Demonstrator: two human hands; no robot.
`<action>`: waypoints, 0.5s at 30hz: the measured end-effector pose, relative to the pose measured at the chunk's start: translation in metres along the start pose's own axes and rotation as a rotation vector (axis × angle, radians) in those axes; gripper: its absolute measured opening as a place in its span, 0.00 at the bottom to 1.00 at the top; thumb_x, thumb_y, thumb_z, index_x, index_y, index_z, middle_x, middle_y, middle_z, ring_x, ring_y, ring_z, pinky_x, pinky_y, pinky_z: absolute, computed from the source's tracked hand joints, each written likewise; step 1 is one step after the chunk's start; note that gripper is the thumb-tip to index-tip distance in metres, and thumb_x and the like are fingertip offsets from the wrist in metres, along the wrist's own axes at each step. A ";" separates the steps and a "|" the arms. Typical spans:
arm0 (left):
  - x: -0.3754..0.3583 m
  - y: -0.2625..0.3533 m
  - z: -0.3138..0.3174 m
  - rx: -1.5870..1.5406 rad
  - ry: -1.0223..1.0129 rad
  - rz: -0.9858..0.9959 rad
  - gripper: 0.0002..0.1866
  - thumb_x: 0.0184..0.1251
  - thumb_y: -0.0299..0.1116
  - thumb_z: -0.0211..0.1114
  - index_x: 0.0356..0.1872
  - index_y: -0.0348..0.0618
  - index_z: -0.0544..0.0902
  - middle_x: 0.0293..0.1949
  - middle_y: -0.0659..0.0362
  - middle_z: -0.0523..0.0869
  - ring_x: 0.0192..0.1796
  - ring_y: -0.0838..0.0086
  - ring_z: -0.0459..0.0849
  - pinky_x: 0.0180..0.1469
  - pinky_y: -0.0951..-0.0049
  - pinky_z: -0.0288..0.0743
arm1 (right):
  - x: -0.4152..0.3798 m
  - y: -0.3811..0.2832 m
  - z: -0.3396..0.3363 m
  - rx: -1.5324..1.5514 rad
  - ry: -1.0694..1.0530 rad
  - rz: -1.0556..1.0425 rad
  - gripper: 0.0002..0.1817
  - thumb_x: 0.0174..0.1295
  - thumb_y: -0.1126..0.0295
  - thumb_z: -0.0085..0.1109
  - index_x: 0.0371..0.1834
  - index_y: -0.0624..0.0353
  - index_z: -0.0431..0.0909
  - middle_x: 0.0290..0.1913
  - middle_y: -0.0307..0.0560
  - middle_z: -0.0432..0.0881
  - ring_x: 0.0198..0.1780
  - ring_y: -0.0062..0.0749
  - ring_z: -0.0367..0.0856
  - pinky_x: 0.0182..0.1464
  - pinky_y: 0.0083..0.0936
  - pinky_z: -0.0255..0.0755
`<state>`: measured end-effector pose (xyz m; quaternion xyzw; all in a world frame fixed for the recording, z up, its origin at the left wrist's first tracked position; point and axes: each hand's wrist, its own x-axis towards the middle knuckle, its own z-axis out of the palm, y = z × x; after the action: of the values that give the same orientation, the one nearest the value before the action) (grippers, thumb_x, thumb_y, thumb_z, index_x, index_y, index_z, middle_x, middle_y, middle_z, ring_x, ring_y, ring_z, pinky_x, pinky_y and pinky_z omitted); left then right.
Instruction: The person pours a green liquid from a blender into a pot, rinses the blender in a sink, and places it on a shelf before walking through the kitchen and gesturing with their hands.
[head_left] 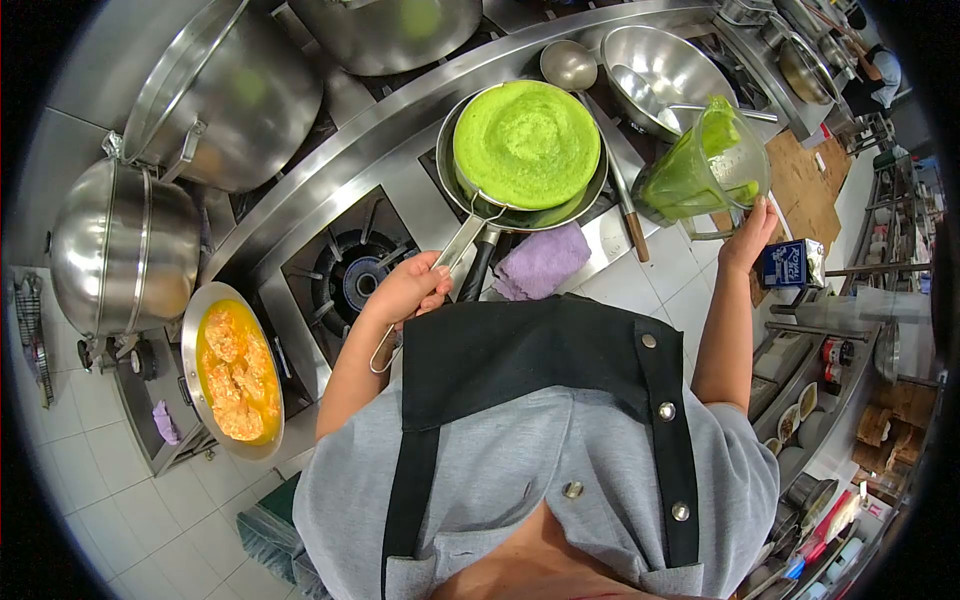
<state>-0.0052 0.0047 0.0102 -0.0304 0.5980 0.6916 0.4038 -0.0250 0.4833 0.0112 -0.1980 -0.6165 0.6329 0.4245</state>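
Note:
My left hand (pixel 407 288) is closed round the metal handle of a strainer (pixel 462 240). The strainer is full of thick bright green puree (pixel 527 143) and rests over a dark-handled pan (pixel 597 190) on the stove. Out to the right, my right hand (pixel 750 238) grips the handle of a clear blender jug (pixel 745 165). The jug is tilted, with green puree coating its inside. A purple cloth (pixel 543 262) lies by the pan's handle.
An oval dish (pixel 233 371) of orange food in yellow liquid sits at the left beside a burner (pixel 362 280). Large steel pots (pixel 240 100) stand behind. A ladle (pixel 568 66) and steel bowl (pixel 665 75) are at the back. Another person (pixel 884 75) is far right.

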 end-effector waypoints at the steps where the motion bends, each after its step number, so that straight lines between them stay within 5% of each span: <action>1: 0.000 -0.001 -0.001 0.011 -0.003 0.001 0.05 0.66 0.28 0.46 0.38 0.39 0.67 0.21 0.65 0.68 0.14 0.88 0.61 0.13 0.88 0.54 | -0.001 -0.001 0.001 0.005 0.002 0.001 0.16 0.61 0.60 0.48 0.44 0.61 0.64 0.39 0.40 0.68 0.41 0.22 0.66 0.46 0.19 0.61; 15: 0.008 -0.015 -0.009 0.049 -0.046 -0.003 0.09 0.68 0.32 0.46 0.44 0.40 0.68 0.22 0.67 0.69 0.18 0.86 0.62 0.19 0.87 0.54 | 0.005 0.004 -0.002 -0.009 -0.004 -0.009 0.16 0.61 0.60 0.49 0.44 0.61 0.64 0.38 0.39 0.68 0.40 0.22 0.65 0.46 0.19 0.61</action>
<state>-0.0061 0.0003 -0.0084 -0.0055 0.6052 0.6768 0.4190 -0.0275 0.4883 0.0085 -0.1958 -0.6213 0.6284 0.4251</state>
